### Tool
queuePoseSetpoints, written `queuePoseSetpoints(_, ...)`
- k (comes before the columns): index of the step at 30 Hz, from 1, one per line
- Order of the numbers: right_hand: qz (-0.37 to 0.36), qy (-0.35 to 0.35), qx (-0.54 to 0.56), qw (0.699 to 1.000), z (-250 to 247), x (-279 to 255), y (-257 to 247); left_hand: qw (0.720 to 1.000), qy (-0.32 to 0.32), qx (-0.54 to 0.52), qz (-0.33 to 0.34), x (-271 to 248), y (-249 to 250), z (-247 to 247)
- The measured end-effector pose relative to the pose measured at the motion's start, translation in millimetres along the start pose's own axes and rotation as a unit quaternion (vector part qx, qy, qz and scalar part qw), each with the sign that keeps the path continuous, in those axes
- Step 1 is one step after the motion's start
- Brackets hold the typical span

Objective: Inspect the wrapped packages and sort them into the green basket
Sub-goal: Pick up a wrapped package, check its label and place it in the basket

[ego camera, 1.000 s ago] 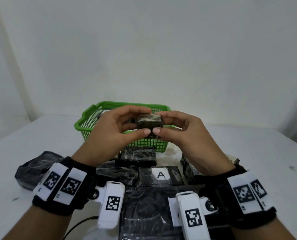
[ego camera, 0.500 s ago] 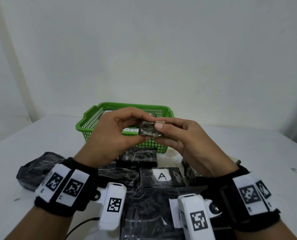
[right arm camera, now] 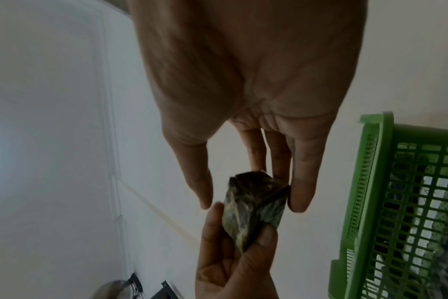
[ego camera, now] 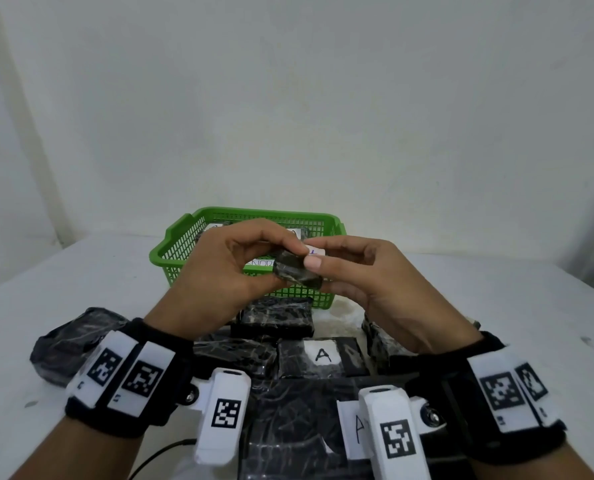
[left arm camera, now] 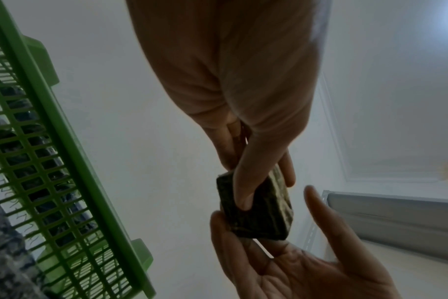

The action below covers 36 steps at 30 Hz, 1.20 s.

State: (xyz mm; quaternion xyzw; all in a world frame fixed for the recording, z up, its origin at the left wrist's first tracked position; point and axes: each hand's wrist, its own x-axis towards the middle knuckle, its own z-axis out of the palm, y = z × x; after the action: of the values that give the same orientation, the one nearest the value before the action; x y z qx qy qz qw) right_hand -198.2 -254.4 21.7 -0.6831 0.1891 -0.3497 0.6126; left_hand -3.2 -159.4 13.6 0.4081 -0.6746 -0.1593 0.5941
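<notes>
A small dark wrapped package (ego camera: 295, 273) hangs in the air in front of the green basket (ego camera: 171, 244). My left hand (ego camera: 283, 263) pinches its left end between thumb and fingertips; in the left wrist view the thumb (left arm camera: 243, 188) lies across the package (left arm camera: 258, 214). My right hand (ego camera: 314, 252) curves its fingers under and behind the package, with the thumb at its upper right edge. In the right wrist view the package (right arm camera: 253, 204) sits between that thumb and index finger. The basket holds several dark packages with white labels.
More black wrapped packages lie on the white table below my hands: one just before the basket (ego camera: 271, 320), one labelled A (ego camera: 319, 356), a large one nearest me (ego camera: 288, 427), a bundle at the left (ego camera: 67, 344). A white wall stands behind the basket.
The small package has been turned between my hands, from its broad face toward me to a tilted position. My right thumb moved from under it to its upper edge.
</notes>
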Motion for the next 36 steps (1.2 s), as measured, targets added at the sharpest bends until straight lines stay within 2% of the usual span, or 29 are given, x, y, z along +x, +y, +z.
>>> queuePoseSetpoints(2, 0.014, -0.023, 0.034, 0.999, -1.5, -1.2, -4.9, 1.0, 0.001, -0.016, -0.002, 0.4, 0.1, -1.3)
queuePoseSetpoints(5, 0.006, -0.014, 0.069, 0.998, -0.4, -1.9, -6.0, 1.0, -0.005, -0.021, -0.009, 0.0, 0.8, -1.8)
queuePoseSetpoints(8, -0.02, 0.018, 0.041, 0.999, -1.0, -0.3, -2.0, 0.998, -0.016, -0.036, -0.057, 0.4, 1.3, -3.7)
queuePoseSetpoints(11, -0.031, 0.04, 0.003, 0.999, -2.8, 1.3, 1.5, 0.996, -0.014, -0.039, -0.075, 0.1, 2.3, -4.8)
queuePoseSetpoints(16, 0.01, 0.022, 0.08, 0.997, 1.3, 0.1, -3.6, 0.995, -0.013, -0.059, -0.085, 1.0, 2.2, -6.9)
queuePoseSetpoints(21, 0.035, 0.011, 0.019, 0.999, -3.4, -0.2, -3.1, 0.995, -0.032, -0.048, -0.077, 1.4, -1.8, -7.5)
queuePoseSetpoints(25, 0.048, -0.012, 0.035, 0.998, -3.0, 0.2, -3.7, 0.998, 0.005, -0.029, -0.058, 4.0, -1.5, -9.3)
queuePoseSetpoints(29, 0.059, 0.021, 0.081, 0.995, 10.6, 8.6, -7.2, 0.994, 0.05, -0.032, -0.088, 4.4, 5.2, -12.0)
queuePoseSetpoints(32, 0.079, 0.026, 0.092, 0.992, 18.8, 18.1, -11.2, 0.992, 0.049, -0.033, -0.11, 5.5, 8.1, -17.8)
queuePoseSetpoints(36, 0.095, 0.004, 0.0, 0.995, 29.1, 37.4, -16.4, 0.986, 0.062, -0.022, -0.151, 10.5, 8.0, -33.4)
